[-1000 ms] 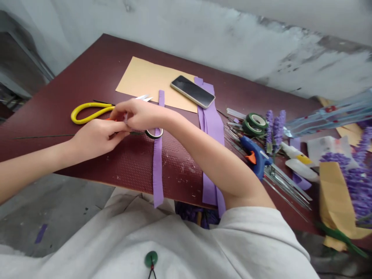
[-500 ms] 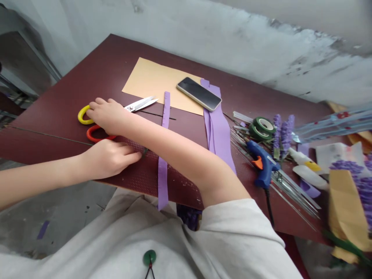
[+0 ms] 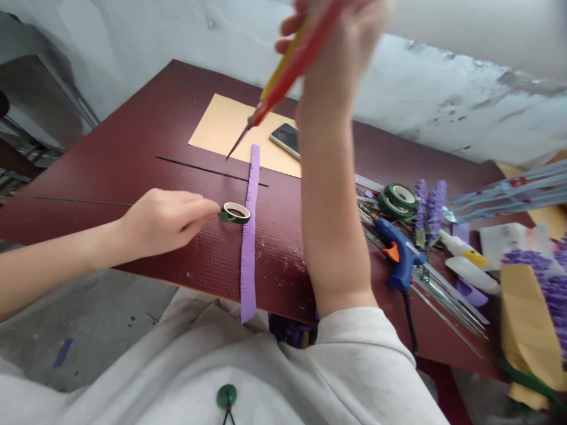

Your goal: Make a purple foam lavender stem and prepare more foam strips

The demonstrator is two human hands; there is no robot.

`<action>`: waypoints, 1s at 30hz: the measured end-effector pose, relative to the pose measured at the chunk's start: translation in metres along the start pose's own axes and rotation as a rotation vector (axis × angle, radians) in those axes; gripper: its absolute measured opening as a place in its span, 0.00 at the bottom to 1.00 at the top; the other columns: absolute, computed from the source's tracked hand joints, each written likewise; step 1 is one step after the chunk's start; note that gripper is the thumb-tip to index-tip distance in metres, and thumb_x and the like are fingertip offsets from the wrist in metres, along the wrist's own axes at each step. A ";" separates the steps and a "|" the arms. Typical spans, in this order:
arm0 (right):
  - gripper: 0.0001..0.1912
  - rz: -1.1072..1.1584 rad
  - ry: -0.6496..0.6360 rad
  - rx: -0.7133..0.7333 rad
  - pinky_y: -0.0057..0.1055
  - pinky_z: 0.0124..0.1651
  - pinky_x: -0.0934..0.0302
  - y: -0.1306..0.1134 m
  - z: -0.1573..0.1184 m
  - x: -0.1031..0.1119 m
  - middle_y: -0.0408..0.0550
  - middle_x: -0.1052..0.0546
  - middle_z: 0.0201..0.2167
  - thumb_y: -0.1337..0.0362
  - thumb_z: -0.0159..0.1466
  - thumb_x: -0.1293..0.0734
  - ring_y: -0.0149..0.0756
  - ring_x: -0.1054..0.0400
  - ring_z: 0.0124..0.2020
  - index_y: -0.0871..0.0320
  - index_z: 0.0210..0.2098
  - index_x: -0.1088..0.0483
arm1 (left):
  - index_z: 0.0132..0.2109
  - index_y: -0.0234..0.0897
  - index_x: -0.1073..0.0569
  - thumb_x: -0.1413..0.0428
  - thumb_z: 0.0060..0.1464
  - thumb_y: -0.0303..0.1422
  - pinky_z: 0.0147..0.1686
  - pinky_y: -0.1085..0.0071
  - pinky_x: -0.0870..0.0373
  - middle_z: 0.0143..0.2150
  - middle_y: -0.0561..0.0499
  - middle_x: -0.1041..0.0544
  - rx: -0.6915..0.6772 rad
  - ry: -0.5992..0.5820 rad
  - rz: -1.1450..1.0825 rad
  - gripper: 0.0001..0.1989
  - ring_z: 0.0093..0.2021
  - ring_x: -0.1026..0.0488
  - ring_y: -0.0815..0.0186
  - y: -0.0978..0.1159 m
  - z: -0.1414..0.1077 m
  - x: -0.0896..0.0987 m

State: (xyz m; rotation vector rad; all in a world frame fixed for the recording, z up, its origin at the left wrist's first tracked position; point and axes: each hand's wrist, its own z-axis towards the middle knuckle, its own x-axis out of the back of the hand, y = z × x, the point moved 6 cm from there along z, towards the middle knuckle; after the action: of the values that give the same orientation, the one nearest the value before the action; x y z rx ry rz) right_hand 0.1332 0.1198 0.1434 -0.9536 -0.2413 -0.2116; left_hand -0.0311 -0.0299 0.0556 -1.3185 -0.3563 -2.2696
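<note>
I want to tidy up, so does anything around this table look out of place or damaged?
A purple scrap lies on the floor at lower left, like dropped litter; the fringed purple strip overhangs the table's front edge; the wall behind has dark, patchy marks, seemingly worn.

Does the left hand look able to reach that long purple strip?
Probably yes: the left hand is close to the purple strip, though the green tape roll sits partly in between.

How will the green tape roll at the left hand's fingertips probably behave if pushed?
The roll may wheel away if it stands on edge, because it is round. It is probably light, as its ring looks thin around a wide hole. A tape end seems to reach the left hand, so a push might tug it.
</note>
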 end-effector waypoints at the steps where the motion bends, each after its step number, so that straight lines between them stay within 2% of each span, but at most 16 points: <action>1: 0.29 0.238 0.139 -0.114 0.31 0.43 0.44 0.007 -0.001 0.028 0.38 0.28 0.33 0.68 0.61 0.57 0.25 0.36 0.40 0.59 0.36 0.25 | 0.39 0.37 0.26 0.51 0.59 0.28 0.28 0.77 0.33 0.31 0.54 0.20 0.076 0.002 -0.043 0.09 0.29 0.25 0.71 -0.006 0.005 -0.002; 2: 0.31 0.455 0.182 -0.203 0.31 0.40 0.44 0.012 -0.005 0.047 0.35 0.28 0.27 0.63 0.62 0.57 0.23 0.35 0.35 0.56 0.28 0.24 | 0.38 0.38 0.26 0.51 0.59 0.29 0.29 0.77 0.33 0.31 0.54 0.20 0.155 0.003 -0.079 0.08 0.28 0.25 0.71 -0.012 0.009 -0.004; 4: 0.38 0.532 0.126 -0.231 0.34 0.38 0.44 0.008 -0.017 0.074 0.30 0.27 0.25 0.60 0.63 0.61 0.23 0.35 0.33 0.50 0.20 0.24 | 0.37 0.39 0.26 0.50 0.59 0.32 0.28 0.77 0.33 0.30 0.56 0.21 0.295 -0.035 -0.134 0.08 0.25 0.27 0.72 -0.022 0.016 -0.013; 5: 0.43 0.535 0.098 -0.241 0.35 0.38 0.43 0.006 -0.025 0.084 0.32 0.27 0.22 0.59 0.63 0.67 0.23 0.36 0.31 0.50 0.18 0.24 | 0.37 0.39 0.26 0.50 0.58 0.33 0.27 0.77 0.34 0.29 0.56 0.21 0.347 -0.048 -0.151 0.08 0.24 0.28 0.72 -0.026 0.019 -0.017; 6: 0.47 0.552 0.089 -0.228 0.34 0.38 0.43 0.002 -0.032 0.092 0.30 0.27 0.23 0.59 0.62 0.71 0.22 0.37 0.29 0.47 0.17 0.24 | 0.37 0.39 0.26 0.50 0.58 0.33 0.27 0.76 0.34 0.29 0.56 0.21 0.383 -0.058 -0.160 0.08 0.24 0.28 0.72 -0.028 0.023 -0.021; 9: 0.49 0.577 0.105 -0.206 0.33 0.43 0.42 0.003 -0.045 0.103 0.29 0.24 0.30 0.59 0.62 0.72 0.21 0.34 0.35 0.44 0.20 0.23 | 0.38 0.37 0.26 0.50 0.58 0.33 0.27 0.75 0.34 0.29 0.55 0.22 0.403 -0.050 -0.131 0.09 0.24 0.28 0.71 -0.032 0.032 -0.030; 12: 0.48 0.633 0.083 -0.313 0.33 0.44 0.41 0.026 -0.044 0.103 0.30 0.23 0.35 0.58 0.64 0.71 0.22 0.31 0.44 0.44 0.20 0.24 | 0.39 0.38 0.26 0.53 0.60 0.32 0.30 0.74 0.32 0.32 0.52 0.21 0.320 -0.039 -0.031 0.11 0.29 0.25 0.69 -0.030 0.041 -0.035; 14: 0.50 0.685 0.090 -0.375 0.33 0.44 0.40 0.044 -0.039 0.103 0.32 0.23 0.38 0.55 0.63 0.73 0.22 0.31 0.45 0.45 0.19 0.24 | 0.39 0.38 0.26 0.55 0.61 0.31 0.30 0.72 0.32 0.33 0.51 0.21 0.225 -0.035 0.080 0.12 0.32 0.24 0.67 -0.026 0.045 -0.035; 16: 0.51 0.732 0.137 -0.422 0.32 0.43 0.40 0.056 -0.034 0.103 0.32 0.23 0.38 0.52 0.62 0.75 0.22 0.30 0.44 0.46 0.17 0.25 | 0.38 0.38 0.26 0.55 0.61 0.31 0.26 0.72 0.34 0.30 0.51 0.22 0.124 -0.021 0.214 0.13 0.31 0.24 0.66 -0.021 0.047 -0.033; 20: 0.51 0.720 0.238 -0.461 0.32 0.42 0.40 0.058 -0.035 0.100 0.35 0.24 0.42 0.52 0.62 0.74 0.22 0.30 0.40 0.50 0.16 0.25 | 0.38 0.38 0.28 0.55 0.61 0.31 0.21 0.71 0.39 0.25 0.52 0.24 -0.009 0.034 0.401 0.11 0.27 0.26 0.66 -0.012 0.048 -0.025; 22: 0.51 0.703 0.243 -0.459 0.32 0.43 0.39 0.058 -0.036 0.100 0.37 0.24 0.43 0.53 0.62 0.74 0.21 0.29 0.39 0.50 0.16 0.26 | 0.39 0.38 0.28 0.54 0.61 0.30 0.20 0.71 0.40 0.26 0.52 0.24 -0.036 0.042 0.444 0.10 0.27 0.26 0.66 -0.010 0.048 -0.021; 25: 0.50 0.721 0.165 -0.392 0.35 0.45 0.40 0.060 -0.030 0.103 0.35 0.23 0.37 0.54 0.63 0.74 0.22 0.30 0.40 0.50 0.12 0.29 | 0.42 0.39 0.29 0.54 0.61 0.29 0.19 0.71 0.42 0.26 0.52 0.24 -0.048 0.009 0.469 0.09 0.27 0.27 0.66 -0.009 0.046 -0.016; 27: 0.49 0.683 0.136 -0.414 0.33 0.45 0.40 0.064 -0.027 0.105 0.33 0.22 0.34 0.56 0.62 0.75 0.20 0.31 0.41 0.54 0.05 0.37 | 0.44 0.39 0.29 0.54 0.61 0.29 0.20 0.72 0.42 0.27 0.53 0.24 -0.059 -0.029 0.489 0.10 0.27 0.27 0.66 -0.009 0.045 -0.013; 29: 0.48 0.699 0.194 -0.486 0.31 0.45 0.41 0.065 -0.028 0.104 0.33 0.23 0.28 0.57 0.63 0.75 0.19 0.31 0.41 0.54 0.03 0.40 | 0.45 0.38 0.30 0.54 0.62 0.29 0.21 0.72 0.41 0.27 0.52 0.24 -0.086 -0.034 0.524 0.10 0.27 0.28 0.67 -0.007 0.045 -0.010; 30: 0.48 0.752 0.243 -0.524 0.30 0.45 0.40 0.064 -0.030 0.102 0.32 0.24 0.24 0.56 0.64 0.74 0.20 0.31 0.41 0.52 0.04 0.38 | 0.45 0.37 0.30 0.54 0.62 0.29 0.22 0.72 0.41 0.27 0.52 0.24 -0.105 -0.023 0.542 0.10 0.28 0.29 0.67 -0.006 0.045 -0.008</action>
State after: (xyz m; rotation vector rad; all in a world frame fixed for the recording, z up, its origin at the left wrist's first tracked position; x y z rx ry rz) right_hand 0.2514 0.1234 0.1073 -1.4567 0.4224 0.3192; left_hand 0.0017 -0.0024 0.0715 -1.3000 0.1093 -1.8348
